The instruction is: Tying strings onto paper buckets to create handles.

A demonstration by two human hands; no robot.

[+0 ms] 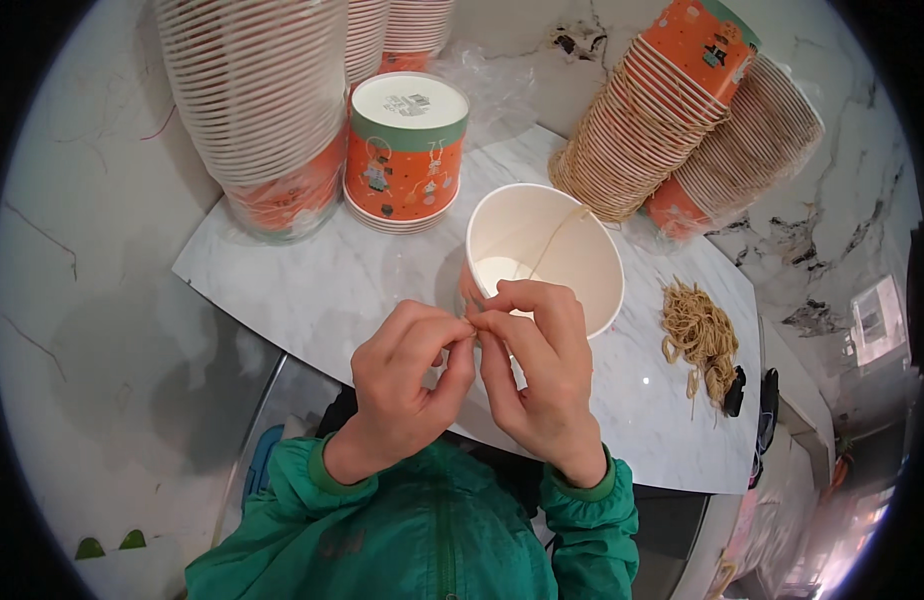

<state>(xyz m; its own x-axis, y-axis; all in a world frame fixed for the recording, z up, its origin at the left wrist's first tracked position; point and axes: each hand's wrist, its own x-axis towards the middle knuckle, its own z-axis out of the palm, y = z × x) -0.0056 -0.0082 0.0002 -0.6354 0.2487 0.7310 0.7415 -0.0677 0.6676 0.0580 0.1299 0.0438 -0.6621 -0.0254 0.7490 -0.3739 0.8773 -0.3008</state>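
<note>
A white-lined paper bucket [594, 262] with an orange outside stands tilted toward me on the table. Over its far rim and down across its mouth runs a thin strand of tan twine [550, 246], which passes behind my right fingers. At the bucket's near left side, the fingertips of my left hand [407, 375] and my right hand [544, 370] meet in a close pinch. Both hands are closed on the twine, though the bit between the tips is mostly hidden. My right hand covers part of the bucket's near rim.
A loose heap of tan twine [700, 335] lies on the marble-patterned table [292, 285] at right, beside a small black object [735, 392]. Behind stand an upside-down orange bucket [402, 165], a tall wrapped bucket stack [257, 100], and a leaning stack with twine on its rims [642, 120].
</note>
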